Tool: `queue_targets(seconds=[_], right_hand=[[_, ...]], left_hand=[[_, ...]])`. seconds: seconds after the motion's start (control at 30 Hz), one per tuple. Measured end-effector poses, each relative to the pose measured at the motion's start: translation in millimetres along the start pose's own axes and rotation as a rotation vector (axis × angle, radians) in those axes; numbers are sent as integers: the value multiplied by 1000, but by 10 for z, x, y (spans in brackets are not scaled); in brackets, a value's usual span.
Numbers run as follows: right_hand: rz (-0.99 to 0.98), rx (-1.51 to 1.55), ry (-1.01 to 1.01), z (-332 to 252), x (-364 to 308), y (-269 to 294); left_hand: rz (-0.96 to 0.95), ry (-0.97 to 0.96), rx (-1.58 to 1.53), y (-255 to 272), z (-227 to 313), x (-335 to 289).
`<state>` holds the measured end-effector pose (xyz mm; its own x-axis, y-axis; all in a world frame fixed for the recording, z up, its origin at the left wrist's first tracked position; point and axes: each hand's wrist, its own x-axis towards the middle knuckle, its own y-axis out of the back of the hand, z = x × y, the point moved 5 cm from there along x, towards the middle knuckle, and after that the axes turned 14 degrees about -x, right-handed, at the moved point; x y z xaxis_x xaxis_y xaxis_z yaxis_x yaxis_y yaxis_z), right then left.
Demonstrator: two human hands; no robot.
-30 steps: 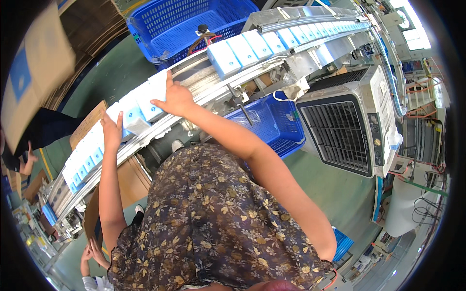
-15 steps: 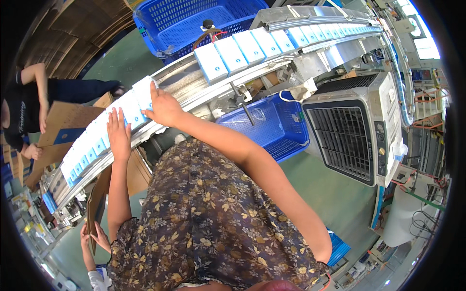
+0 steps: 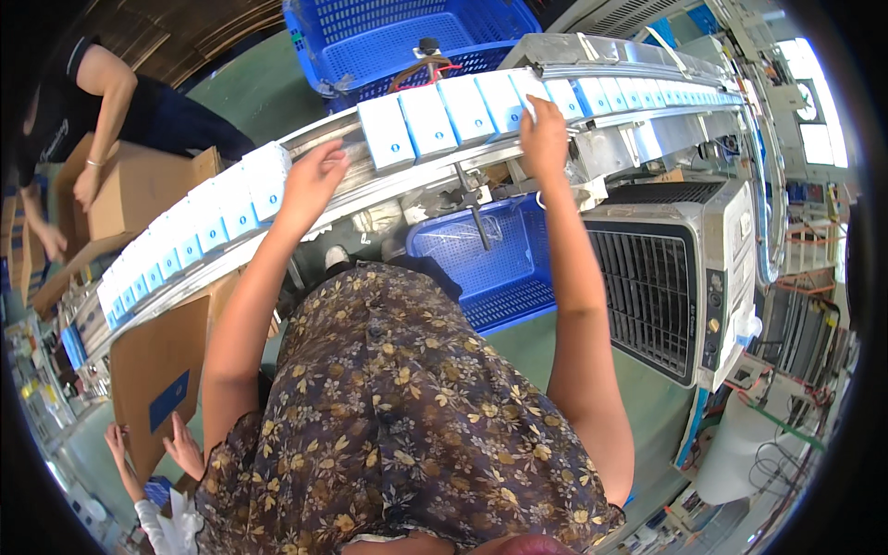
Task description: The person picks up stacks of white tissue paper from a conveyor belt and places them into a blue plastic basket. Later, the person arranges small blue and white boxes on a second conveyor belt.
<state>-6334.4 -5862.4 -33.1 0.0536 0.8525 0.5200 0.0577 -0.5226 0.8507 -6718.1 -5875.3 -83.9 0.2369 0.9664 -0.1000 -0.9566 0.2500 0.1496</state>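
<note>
White boxes with blue lower edges stand side by side along a narrow conveyor, in two rows with a gap between. My left hand (image 3: 314,185) hovers over that gap, fingers apart and loosely bent, holding nothing. Just left of it is the end box (image 3: 266,176) of the left row. My right hand (image 3: 545,141) reaches up to a white box (image 3: 500,100) near the front of the right row, its bent fingers closed over the edge. The fingertips partly cover the boxes there. A white box (image 3: 385,134) ends the right row at the gap.
The metal conveyor (image 3: 347,190) curves across from lower left to upper right. Blue baskets stand behind it (image 3: 388,51) and below it (image 3: 499,301). An air cooler (image 3: 643,291) is at right. Co-workers handle cardboard boxes at left (image 3: 148,194) and lower left (image 3: 153,379).
My right hand has left the left row and moved right onto the right row. My left hand has lifted off the boxes and shifted right to the gap. Co-workers' cartons have moved.
</note>
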Motion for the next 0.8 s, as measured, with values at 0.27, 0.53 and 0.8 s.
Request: queue_targets(seconds=[0.27, 0.53, 0.8], right_hand=[[-654, -303, -88, 14, 406, -417], [-762, 121, -101, -376, 255, -782], [-915, 172, -64, -581, 652, -730]], left_hand=[[191, 389, -46, -166, -237, 516], [166, 265, 419, -88, -275, 545], [-94, 568, 68, 482, -224, 636]])
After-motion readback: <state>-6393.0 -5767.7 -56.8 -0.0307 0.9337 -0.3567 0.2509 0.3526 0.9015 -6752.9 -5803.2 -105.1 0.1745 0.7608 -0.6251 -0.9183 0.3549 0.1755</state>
